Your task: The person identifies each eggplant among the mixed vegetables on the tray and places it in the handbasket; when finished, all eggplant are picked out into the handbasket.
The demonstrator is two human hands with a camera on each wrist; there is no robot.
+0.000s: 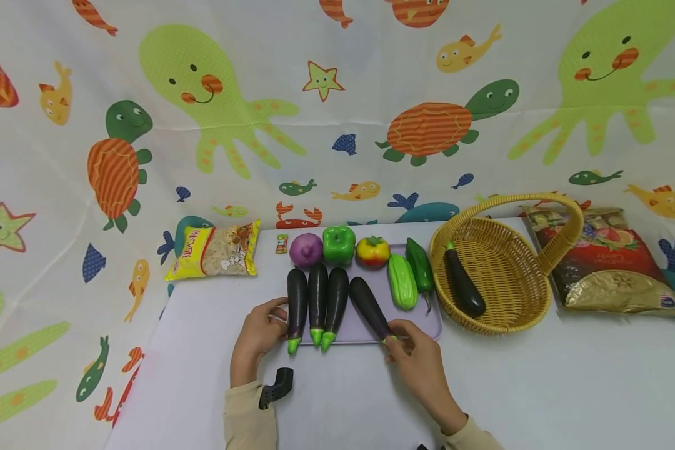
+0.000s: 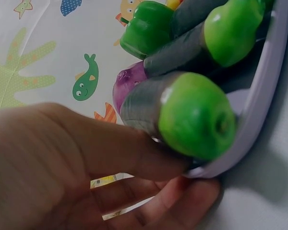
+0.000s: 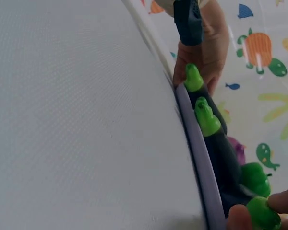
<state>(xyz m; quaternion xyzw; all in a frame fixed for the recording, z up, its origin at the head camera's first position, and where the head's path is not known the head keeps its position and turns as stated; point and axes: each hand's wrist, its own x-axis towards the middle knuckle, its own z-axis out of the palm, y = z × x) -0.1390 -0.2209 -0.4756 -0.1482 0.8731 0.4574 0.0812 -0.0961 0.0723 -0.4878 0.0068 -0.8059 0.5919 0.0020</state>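
A lilac tray (image 1: 434,328) bears several eggplants with green caps, three of them side by side at its left. My left hand (image 1: 261,330) grips the tray's left edge, its thumb (image 2: 134,151) over the rim beside the leftmost eggplant (image 1: 297,303) and its fingers outside. At the tray's front edge my right hand (image 1: 422,359) pinches the green cap (image 3: 263,213) of a slanted eggplant (image 1: 369,305), whose dark body lies over the tray. Behind stand a purple onion (image 1: 306,250), a green bell pepper (image 1: 339,244) and a red-yellow tomato-like vegetable (image 1: 373,252).
A wicker basket (image 1: 520,300) with a tall handle stands right of the tray, holding another eggplant (image 1: 464,281). A light green cucumber-like vegetable (image 1: 402,281) and a dark green pepper (image 1: 419,265) lie at the tray's right. A yellow bag (image 1: 216,251), a small packet (image 1: 282,244) and a red-gold bag (image 1: 607,269) lie at the back.
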